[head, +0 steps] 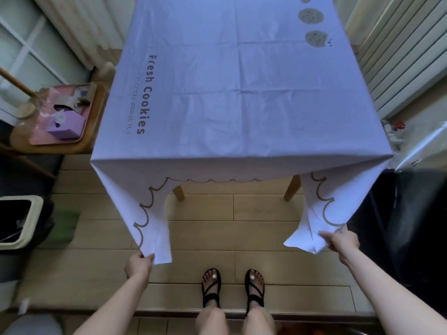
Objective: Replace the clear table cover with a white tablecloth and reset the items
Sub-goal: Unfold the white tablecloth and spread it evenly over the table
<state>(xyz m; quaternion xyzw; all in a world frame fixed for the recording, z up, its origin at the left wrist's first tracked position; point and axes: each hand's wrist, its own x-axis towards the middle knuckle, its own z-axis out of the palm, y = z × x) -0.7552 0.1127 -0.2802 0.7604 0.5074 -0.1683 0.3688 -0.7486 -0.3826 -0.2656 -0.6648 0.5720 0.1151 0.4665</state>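
Your left grip (139, 263) pinches the near left corner of the white tablecloth (242, 93), thumb and fingers closed on the fabric low in front of the desk (292, 188). Your right grip (342, 240) is clamped the same way on the near right corner, held a little higher and further out. Between them the near hem with its scalloped line hangs over the front edge, and the rest of the cloth lies spread across the desk top, creased from folding, with the "Fresh Cookies" print down the left side and the cookie pictures at the far right. The main risk is an uneven pull: since one corner sits lower than the other, tugging harder on that side would likely skew the cloth and leave the print crooked. Pull both corners too far toward you and the far side may come up short, though that edge is out of view. To the left, the pink tray (43, 136) with the purple tissue box (65, 126) sits just beside the hanging side, so a sideways jerk could brush it. To the right, the clear table cover (425, 143) lies near your right grip and could snag. No items are back on the cloth yet.
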